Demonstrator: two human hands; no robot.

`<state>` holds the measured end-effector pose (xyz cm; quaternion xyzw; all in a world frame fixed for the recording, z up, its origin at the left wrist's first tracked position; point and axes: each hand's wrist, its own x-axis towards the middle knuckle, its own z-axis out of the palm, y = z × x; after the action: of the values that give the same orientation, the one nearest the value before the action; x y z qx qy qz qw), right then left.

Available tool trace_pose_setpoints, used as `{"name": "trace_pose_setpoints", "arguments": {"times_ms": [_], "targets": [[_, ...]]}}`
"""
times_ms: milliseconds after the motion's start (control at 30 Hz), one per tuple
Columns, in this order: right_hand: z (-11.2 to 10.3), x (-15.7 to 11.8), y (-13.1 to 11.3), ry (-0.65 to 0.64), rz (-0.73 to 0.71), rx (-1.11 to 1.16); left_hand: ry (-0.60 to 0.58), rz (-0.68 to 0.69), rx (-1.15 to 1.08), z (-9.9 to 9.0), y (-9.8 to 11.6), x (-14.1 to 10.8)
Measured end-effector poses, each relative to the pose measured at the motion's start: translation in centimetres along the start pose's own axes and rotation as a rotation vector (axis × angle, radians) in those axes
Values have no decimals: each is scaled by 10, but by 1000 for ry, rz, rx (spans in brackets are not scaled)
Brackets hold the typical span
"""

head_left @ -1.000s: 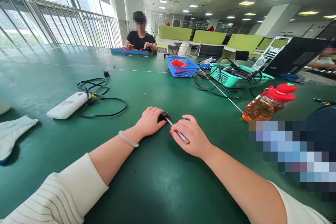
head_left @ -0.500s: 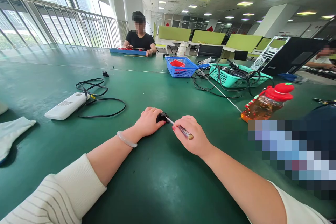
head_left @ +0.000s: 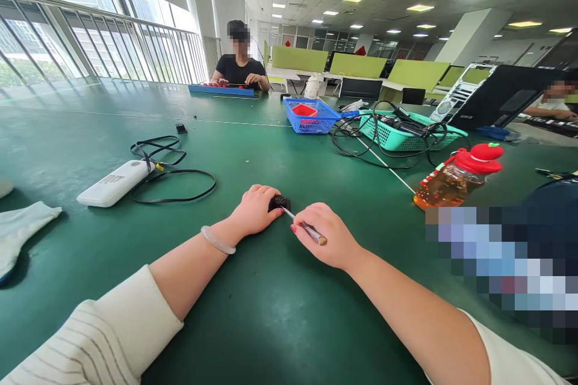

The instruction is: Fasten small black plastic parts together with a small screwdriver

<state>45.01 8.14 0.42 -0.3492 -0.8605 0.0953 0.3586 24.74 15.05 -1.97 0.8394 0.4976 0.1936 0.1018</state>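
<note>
On the green table (head_left: pixel 280 289), a small black block-like part (head_left: pixel 280 201) is gripped by my left hand (head_left: pixel 256 210), its thumb at the near side and fingers over the left end. The part's exact kind is too small to make out. My right hand (head_left: pixel 327 233) pinches a screwdriver (head_left: pixel 311 230) with a thin metal shaft and a clear handle with a brownish end. Its tip reaches the near side of the black part, close to my left thumb.
To the left lie a white power bank (head_left: pixel 115 183) and a black cable (head_left: pixel 180 199). Beyond are a blue basket (head_left: pixel 311 123) and a teal basket (head_left: pixel 388 138) with cables. A red-lidded bottle (head_left: pixel 451 180) lies tilted at right. A person (head_left: pixel 239 66) sits across the table.
My right hand and the screwdriver have shifted slightly left, the tip now lower on the black part's near side. The person opposite has raised a hand over the blue tray.
</note>
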Motion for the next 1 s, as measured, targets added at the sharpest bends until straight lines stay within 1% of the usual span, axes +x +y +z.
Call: {"name": "trace_pose_setpoints", "arguments": {"times_ms": [100,233,467,600,767,900,1000], "targets": [[2,0,1,-27,-58,-84,1,-7,9,0,0,0],[3,0,0,4,-129,-191,1,0,7,0,0,0],[1,0,-2,-6,-117,-253,7,1,10,0,1,0],[2,0,-1,27,-119,-268,-1,-9,12,0,1,0],[1,1,3,36,-46,-220,-12,-12,7,-2,2,0],[0,1,6,10,60,-142,-8,24,-26,-4,3,-1],[1,1,8,8,160,-73,-15,78,-57,-6,4,-2]]}}
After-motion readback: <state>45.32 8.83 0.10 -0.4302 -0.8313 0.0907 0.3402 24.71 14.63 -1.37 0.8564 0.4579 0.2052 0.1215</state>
